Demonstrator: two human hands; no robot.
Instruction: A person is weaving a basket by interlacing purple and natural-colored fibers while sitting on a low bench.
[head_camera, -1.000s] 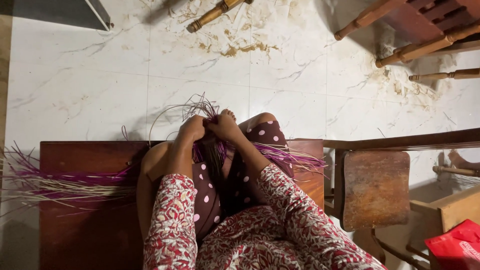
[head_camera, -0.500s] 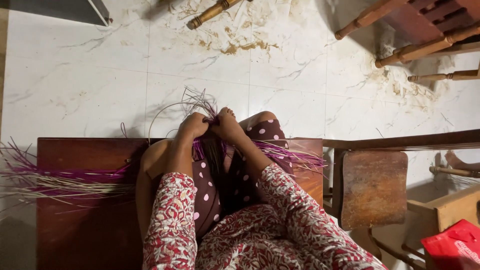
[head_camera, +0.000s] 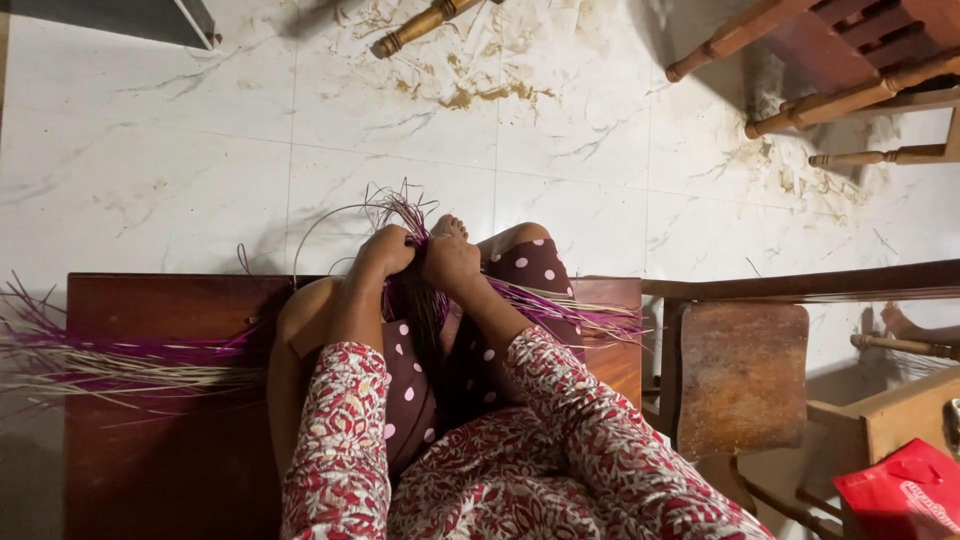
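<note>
Both forearms stretch forward, left hand (head_camera: 385, 252) and right hand (head_camera: 450, 262) fisted side by side, touching.

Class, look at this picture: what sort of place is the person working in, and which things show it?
Probably a room in a home used for handcraft: a marble-tiled floor, wooden chairs, and purple strips lying across a low wooden bench.

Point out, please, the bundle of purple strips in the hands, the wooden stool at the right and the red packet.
purple strips (head_camera: 405, 212): head view, on the loose tips fanning above the hands.
wooden stool (head_camera: 742, 375): head view, middle of its worn seat.
red packet (head_camera: 900, 492): head view, on its flat red face.
</note>
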